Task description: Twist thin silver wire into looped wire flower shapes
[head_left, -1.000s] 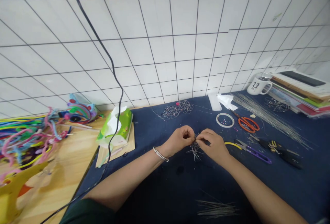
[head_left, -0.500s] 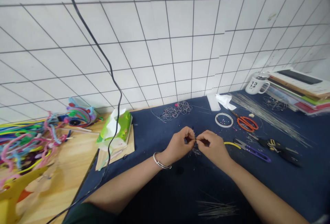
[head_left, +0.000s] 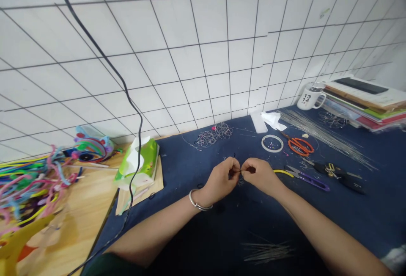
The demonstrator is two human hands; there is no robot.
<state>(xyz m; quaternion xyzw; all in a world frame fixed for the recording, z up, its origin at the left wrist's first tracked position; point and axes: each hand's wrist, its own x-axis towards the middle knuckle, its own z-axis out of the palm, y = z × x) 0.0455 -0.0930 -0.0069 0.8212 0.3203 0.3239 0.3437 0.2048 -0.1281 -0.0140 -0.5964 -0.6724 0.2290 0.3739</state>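
Over the dark blue cloth, my left hand and my right hand meet fingertip to fingertip. Each is closed in a pinch on a thin dark wire, of which only a short bit shows between the fingers. A silver bangle circles my left wrist. Just below the fingertips lies a small tangle of fine wire, partly hidden by the hands. Nearest to my right hand are a yellow curved handle and purple-handled thread snips.
Orange-handled scissors, black pliers, a white ring dish of beads and long straight wires lie to the right. Coiled wire is behind; cut wires lie in front. A black cable hangs before the tissue pack.
The view has shifted slightly, so the background sits a little further left. Both hands keep the same pinch, with their fingertips still together.
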